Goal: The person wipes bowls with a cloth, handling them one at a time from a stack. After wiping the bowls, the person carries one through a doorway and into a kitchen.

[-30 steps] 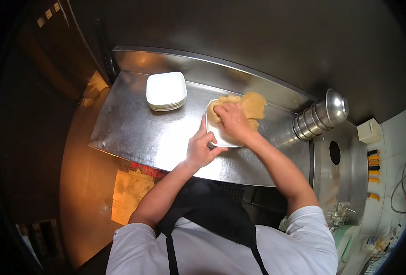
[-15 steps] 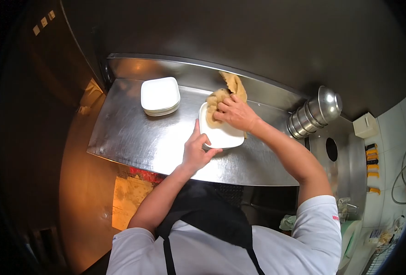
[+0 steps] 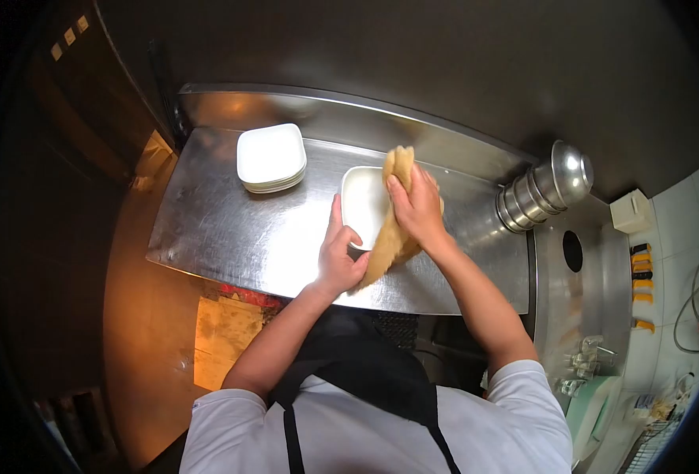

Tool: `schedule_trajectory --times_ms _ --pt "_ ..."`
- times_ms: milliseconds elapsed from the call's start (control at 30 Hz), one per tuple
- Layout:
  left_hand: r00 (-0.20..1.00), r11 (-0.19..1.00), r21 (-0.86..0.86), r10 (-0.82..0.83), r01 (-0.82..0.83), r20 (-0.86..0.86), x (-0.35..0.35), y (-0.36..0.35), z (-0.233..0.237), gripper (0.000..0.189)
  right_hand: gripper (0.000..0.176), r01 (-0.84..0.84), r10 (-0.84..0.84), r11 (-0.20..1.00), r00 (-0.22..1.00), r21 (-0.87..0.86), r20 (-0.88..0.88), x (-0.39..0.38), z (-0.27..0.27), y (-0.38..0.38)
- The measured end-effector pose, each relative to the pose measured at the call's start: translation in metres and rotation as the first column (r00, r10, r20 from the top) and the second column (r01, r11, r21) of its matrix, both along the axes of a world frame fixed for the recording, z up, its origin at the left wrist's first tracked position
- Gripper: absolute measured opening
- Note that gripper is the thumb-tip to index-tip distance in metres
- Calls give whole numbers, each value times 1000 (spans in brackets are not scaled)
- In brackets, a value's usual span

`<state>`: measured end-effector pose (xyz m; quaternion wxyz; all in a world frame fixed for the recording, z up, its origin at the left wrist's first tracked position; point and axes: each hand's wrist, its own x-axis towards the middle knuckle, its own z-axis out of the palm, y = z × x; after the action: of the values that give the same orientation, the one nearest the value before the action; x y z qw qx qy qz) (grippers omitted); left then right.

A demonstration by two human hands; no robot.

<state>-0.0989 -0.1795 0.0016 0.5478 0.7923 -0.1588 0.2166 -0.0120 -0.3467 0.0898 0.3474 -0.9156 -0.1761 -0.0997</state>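
Note:
A white rounded-square dish (image 3: 361,197) is tilted over the steel counter in front of me. My left hand (image 3: 341,251) grips its near left corner, with the thumb along the near side and a finger up the left edge. My right hand (image 3: 418,205) is closed on a tan cloth (image 3: 393,237), which hangs over the dish's right side and covers that part of it. Left of my hands stands a stack of white square dishes (image 3: 271,155).
The stainless steel counter (image 3: 207,229) has a raised back edge. Nested metal bowls (image 3: 543,188) lie on their side at its right end. Farther right are a round dark opening (image 3: 572,251), a white box (image 3: 631,212) and several yellow-handled tools (image 3: 642,276) on the tiled wall.
My right hand has moved from inside the dish to its right side, and the cloth now hangs down along that edge. My left hand still holds the dish at the same corner.

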Motion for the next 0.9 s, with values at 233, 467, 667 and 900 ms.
schedule_trajectory --times_ms 233,467,667,900 --pt "997 977 -213 -21 4 -77 -4 -8 0 73 36 -185 239 963 923 -195 302 -2 -47 20" --pt "995 985 -162 48 -61 -83 -2 -16 2 97 38 -372 366 925 926 -72 -88 -47 -7 8" --pt "981 960 233 125 -158 149 3 1 12 84 38 -128 134 989 988 69 -83 -59 3 -54" --pt "972 370 916 -226 152 -70 19 -19 81 66 31 255 -187 493 965 832 -185 -71 11 -125"
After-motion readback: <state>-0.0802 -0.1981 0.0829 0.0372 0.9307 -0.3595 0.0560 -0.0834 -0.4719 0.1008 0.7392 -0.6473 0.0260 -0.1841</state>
